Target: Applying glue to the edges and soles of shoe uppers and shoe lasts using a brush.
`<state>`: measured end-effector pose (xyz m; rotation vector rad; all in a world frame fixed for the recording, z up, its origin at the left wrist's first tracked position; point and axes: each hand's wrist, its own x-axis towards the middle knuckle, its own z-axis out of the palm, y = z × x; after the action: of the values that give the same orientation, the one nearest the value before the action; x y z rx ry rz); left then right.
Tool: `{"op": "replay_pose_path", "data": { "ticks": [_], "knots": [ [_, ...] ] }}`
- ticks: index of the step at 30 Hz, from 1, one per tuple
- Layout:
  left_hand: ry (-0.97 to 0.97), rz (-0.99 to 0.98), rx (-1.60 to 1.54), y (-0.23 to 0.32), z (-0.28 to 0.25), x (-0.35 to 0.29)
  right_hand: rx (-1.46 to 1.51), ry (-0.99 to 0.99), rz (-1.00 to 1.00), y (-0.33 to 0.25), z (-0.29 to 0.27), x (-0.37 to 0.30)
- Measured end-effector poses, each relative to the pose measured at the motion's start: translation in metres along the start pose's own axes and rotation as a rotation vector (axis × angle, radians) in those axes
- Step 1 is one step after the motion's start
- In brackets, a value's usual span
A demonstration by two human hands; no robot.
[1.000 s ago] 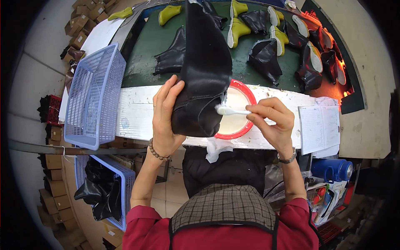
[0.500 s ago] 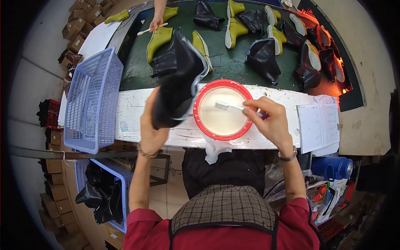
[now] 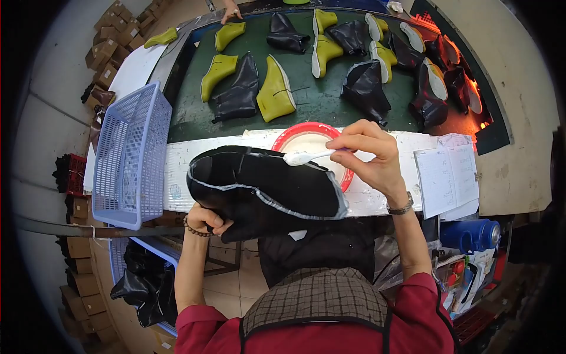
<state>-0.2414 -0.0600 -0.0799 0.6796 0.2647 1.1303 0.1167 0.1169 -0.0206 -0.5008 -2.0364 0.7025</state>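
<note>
My left hand (image 3: 206, 220) is closed round the heel end of a black boot (image 3: 253, 171), holding it sole up above the bench's front edge. A pale, whitish line runs along the edge of the boot's bottom. Between the thumb and fingers of my right hand (image 3: 372, 154) is a toothbrush (image 3: 318, 155), its head coated in white liquid. The head meets the far edge of the boot's bottom. Behind the boot stands a red-rimmed tub (image 3: 286, 135) of milky white liquid, partly hidden by the boot and my right hand.
Several yellow-green boots (image 3: 277, 88) and black boots (image 3: 238, 88) lie on the green belt (image 3: 188, 112), near an orange-glowing heater (image 3: 476, 103). A blue basket (image 3: 132, 153) stands left, a notebook (image 3: 439, 177) right. Another person's hand (image 3: 232, 12) is at the far edge.
My left hand has turned the black boot sole up and brought it nearer. The toothbrush has come out of the tub to the boot's edge. The other person's hand has drawn back.
</note>
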Motion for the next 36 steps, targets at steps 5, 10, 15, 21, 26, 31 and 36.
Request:
{"op": "replay_pose_path", "data": {
  "ticks": [5, 10, 15, 21, 26, 31, 36],
  "knots": [
    [-0.091, 0.163, -0.057, 0.005, -0.016, -0.008, 0.020, 0.073, 0.110, 0.011, 0.004, -0.020],
    [-0.021, 0.153, -0.036, 0.015, -0.010, -0.012, -0.001, 0.080, 0.213, 0.015, 0.004, -0.044],
    [0.006, -0.066, 0.023, 0.013, 0.002, -0.003, -0.030, 0.106, 0.112, 0.009, 0.008, -0.021],
    [0.093, -0.208, 0.040, 0.005, 0.007, -0.003, -0.063, 0.006, 0.026, 0.001, 0.015, 0.007],
    [0.140, -0.205, 0.112, 0.010, 0.016, -0.001, -0.079, 0.071, -0.012, -0.001, 0.006, 0.008],
    [0.109, -0.304, 0.133, 0.011, 0.023, 0.008, -0.073, -0.008, 0.001, -0.008, 0.006, 0.010],
    [0.080, -0.295, 0.207, 0.013, 0.025, 0.008, -0.085, -0.048, -0.057, -0.013, 0.004, 0.026]
  ]
}}
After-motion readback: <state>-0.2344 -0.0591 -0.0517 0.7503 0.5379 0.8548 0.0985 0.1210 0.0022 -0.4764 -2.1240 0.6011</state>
